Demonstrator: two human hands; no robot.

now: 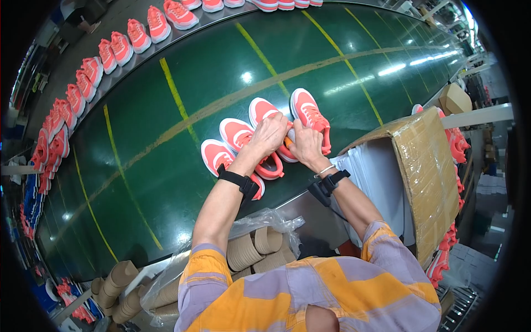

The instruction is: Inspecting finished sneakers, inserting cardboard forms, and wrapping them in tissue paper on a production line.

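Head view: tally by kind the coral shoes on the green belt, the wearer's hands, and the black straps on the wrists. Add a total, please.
Coral shoes on the green belt: 4
Hands: 2
Black wrist straps: 2
Total: 8
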